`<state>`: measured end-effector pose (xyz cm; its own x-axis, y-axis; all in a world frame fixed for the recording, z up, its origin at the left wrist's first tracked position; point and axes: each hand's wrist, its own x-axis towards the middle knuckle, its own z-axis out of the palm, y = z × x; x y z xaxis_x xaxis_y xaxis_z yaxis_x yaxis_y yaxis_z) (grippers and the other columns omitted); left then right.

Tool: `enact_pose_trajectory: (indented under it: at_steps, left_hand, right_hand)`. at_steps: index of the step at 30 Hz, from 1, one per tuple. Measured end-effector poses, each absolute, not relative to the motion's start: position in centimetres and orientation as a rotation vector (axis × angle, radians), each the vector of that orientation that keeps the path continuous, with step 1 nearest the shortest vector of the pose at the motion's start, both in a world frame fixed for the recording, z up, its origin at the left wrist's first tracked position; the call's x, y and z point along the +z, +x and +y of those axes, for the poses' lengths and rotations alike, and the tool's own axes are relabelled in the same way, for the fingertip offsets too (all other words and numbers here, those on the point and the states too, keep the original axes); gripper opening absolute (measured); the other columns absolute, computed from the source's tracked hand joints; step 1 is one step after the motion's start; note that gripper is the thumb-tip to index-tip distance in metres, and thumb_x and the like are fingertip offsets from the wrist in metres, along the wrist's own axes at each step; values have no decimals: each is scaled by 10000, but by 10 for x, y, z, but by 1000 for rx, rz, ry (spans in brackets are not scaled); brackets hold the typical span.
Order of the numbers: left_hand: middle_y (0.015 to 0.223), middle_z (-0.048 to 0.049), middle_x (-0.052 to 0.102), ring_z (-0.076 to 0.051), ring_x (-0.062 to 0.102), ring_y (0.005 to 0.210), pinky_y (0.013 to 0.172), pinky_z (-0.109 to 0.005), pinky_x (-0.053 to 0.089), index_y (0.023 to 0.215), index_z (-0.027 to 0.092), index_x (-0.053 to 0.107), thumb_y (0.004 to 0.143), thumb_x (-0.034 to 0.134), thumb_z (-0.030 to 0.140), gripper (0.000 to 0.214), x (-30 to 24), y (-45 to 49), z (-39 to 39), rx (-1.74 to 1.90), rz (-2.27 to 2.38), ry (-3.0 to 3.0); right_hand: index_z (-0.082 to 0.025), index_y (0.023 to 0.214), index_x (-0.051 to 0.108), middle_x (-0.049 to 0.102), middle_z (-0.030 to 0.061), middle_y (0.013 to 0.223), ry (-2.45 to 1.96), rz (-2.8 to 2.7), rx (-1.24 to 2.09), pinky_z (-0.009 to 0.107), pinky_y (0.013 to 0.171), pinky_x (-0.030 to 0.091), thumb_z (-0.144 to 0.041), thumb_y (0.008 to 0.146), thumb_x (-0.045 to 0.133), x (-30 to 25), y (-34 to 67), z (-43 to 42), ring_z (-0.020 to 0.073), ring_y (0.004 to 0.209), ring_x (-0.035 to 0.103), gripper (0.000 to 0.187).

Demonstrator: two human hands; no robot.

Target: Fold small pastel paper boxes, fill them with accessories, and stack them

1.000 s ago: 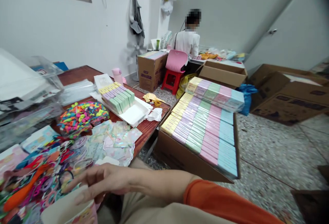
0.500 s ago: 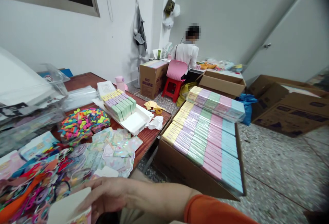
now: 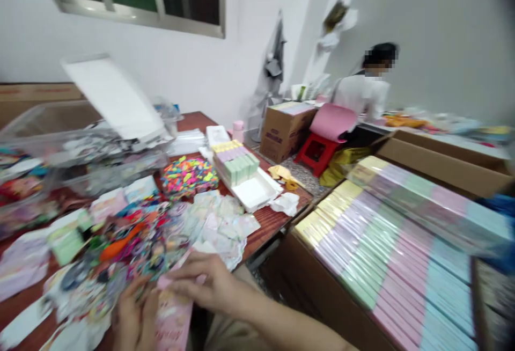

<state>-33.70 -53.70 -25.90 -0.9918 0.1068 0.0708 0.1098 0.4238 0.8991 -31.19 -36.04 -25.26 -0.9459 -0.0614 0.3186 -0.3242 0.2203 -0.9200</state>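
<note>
Low in the view, a small pink printed box (image 3: 174, 321) stands between my two hands. My right hand (image 3: 215, 281) pinches its upper end, where a pink flap shows. At the box's left side, the fingers of my left hand (image 3: 137, 313) are closed against it, blurred and partly cut off by the lower edge. Just beyond my hands lies a heap of coloured hair ties and bands (image 3: 132, 238). Pale printed sheets and clear packets (image 3: 221, 222) spread to the right of the heap.
Behind sit a pile of neon pieces (image 3: 189, 176) and a white tray (image 3: 257, 192) with small pastel boxes. A carton (image 3: 322, 286) packed with wrapped pastel boxes stands right of the table. A person (image 3: 358, 93) sits farther back by a pink-backed red stool (image 3: 316, 152).
The view has swung left. My left hand has come into view at the box. My right hand earlier held a box showing a pale side; now a pink printed face shows.
</note>
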Motion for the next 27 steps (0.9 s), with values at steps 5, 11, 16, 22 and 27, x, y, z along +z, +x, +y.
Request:
enact_pose_trajectory:
  at_steps: [5, 11, 16, 22, 27]
  left_hand:
    - [1175, -125, 633, -244, 629, 1105, 940, -383, 506, 1277, 190, 438, 958, 462, 424, 396, -246, -315, -530, -1867, -2657, -281]
    - [803, -6, 579, -166, 591, 732, 731, -308, 458, 1329, 177, 348, 1005, 375, 317, 354, -236, -317, -535, -1868, -2690, -443]
    - [789, 9, 547, -154, 543, 678, 685, -283, 415, 1354, 173, 329, 1001, 374, 296, 377, -232, -308, -542, -1797, -2718, -542]
    - [827, -15, 606, -166, 580, 705, 748, -303, 459, 1341, 185, 371, 998, 396, 352, 382, -236, -300, -549, -1965, -2713, -303]
    - [954, -49, 649, -179, 625, 852, 813, -312, 481, 1357, 200, 372, 1005, 392, 370, 391, -240, -294, -564, -2015, -2604, -237]
  right_hand:
    - [-184, 1003, 789, 772, 81, 959, 106, -2206, 2099, 297, 795, 543, -450, 878, 671, -239, -308, -353, 188, 859, 692, 316]
    - [-206, 1052, 785, 725, 65, 881, 250, -2306, 2228, 252, 659, 517, -415, 869, 685, -241, -312, -348, 152, 781, 638, 295]
    - [-228, 1014, 797, 726, 52, 861, 94, -2311, 2423, 270, 685, 523, -421, 814, 743, -247, -308, -349, 151, 763, 630, 283]
    - [-208, 1183, 736, 618, 24, 746, 551, -2492, 2178, 236, 598, 484, -454, 937, 592, -247, -305, -353, 126, 677, 555, 376]
    - [-265, 1375, 588, 670, 32, 918, 747, -2511, 2032, 213, 676, 544, -316, 992, 529, -243, -294, -372, 125, 809, 641, 391]
